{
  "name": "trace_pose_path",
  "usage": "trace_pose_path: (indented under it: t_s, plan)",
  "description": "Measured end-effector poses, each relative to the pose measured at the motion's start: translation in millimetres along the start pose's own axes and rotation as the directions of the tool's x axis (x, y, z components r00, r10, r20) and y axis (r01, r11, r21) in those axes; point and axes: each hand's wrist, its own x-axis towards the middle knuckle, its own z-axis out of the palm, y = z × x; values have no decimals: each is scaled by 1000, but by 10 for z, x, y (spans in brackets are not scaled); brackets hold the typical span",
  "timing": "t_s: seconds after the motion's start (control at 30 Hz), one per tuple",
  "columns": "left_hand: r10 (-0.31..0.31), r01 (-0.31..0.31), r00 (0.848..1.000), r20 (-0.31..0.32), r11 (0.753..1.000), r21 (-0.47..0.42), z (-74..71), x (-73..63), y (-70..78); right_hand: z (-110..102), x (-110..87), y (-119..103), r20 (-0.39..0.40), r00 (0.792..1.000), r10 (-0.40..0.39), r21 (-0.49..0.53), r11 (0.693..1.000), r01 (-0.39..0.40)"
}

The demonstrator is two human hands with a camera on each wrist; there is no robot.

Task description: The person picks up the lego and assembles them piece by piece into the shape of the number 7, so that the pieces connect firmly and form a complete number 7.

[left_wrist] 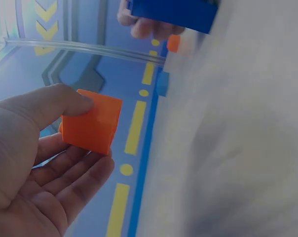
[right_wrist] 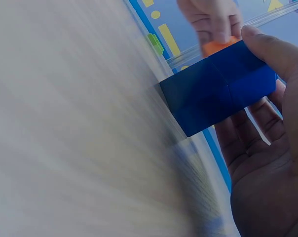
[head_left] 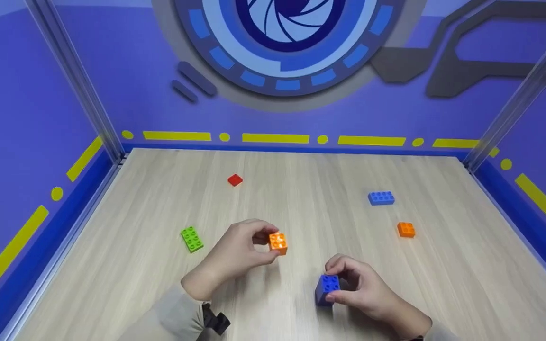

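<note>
My left hand point(head_left: 242, 246) pinches an orange building brick point(head_left: 278, 243) between thumb and fingers, studs up and raised off the tabletop. In the left wrist view the thumb presses one flat side of that orange brick point(left_wrist: 92, 123). To its right and nearer the front, my right hand point(head_left: 365, 289) grips a tall dark blue brick stack point(head_left: 327, 290) by its upper part. A seam across the blue stack point(right_wrist: 220, 91) shows in the right wrist view, so two bricks appear joined. Whether its base touches the table, I cannot tell. The orange brick and blue stack are apart.
On the wooden tabletop point(head_left: 301, 199) lie a green brick point(head_left: 192, 239) at left, a flat red piece point(head_left: 235, 180) farther back, a lighter blue brick point(head_left: 381, 198) at back right and another orange brick point(head_left: 406, 229) at right. Printed panels point(head_left: 273, 118) wall the back and sides.
</note>
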Motion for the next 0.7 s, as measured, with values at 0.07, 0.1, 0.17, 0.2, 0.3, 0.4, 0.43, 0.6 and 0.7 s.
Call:
trace_pose_path:
  t_s: [0.07, 0.1, 0.17, 0.2, 0.3, 0.4, 0.43, 0.6, 0.7]
  plan:
    - [34, -34, 999, -14, 999, -5, -4, 46, 111, -4, -3, 1, -2, 1000, 18, -7, 1000, -18]
    - [53, -53, 998, -21, 999, -4, -7, 72, 177, -5, -4, 3, -5, 1000, 20, -12, 1000, -20]
    - [97, -97, 995, -33, 995, -8, -11, 120, 315, -9, -3, 8, -10, 1000, 18, -19, 1000, -18]
    - [123, -124, 992, -37, 992, -13, -11, 139, 388, -10, -3, 10, -12, 1000, 11, -21, 1000, -11]
    - [178, -181, 983, -44, 982, -57, 15, 164, 562, 0, -1, 14, -16, 1000, 10, -17, 1000, -10]
    - [219, -219, 976, -12, 968, -126, 93, 154, 682, -2, 4, 6, -7, 1000, 9, -3, 1000, -9]
    - [228, -224, 974, 10, 963, -153, 131, 145, 702, -2, 6, 4, -3, 1000, 14, 3, 1000, -14]
    - [285, -253, 950, 127, 941, -223, 358, 131, 690, -16, 14, -1, 24, 1000, 5, 37, 999, -6]
    - [298, -261, 942, 156, 940, -220, 482, 143, 626, -23, 3, 12, 30, 1000, -6, 59, 998, 4]
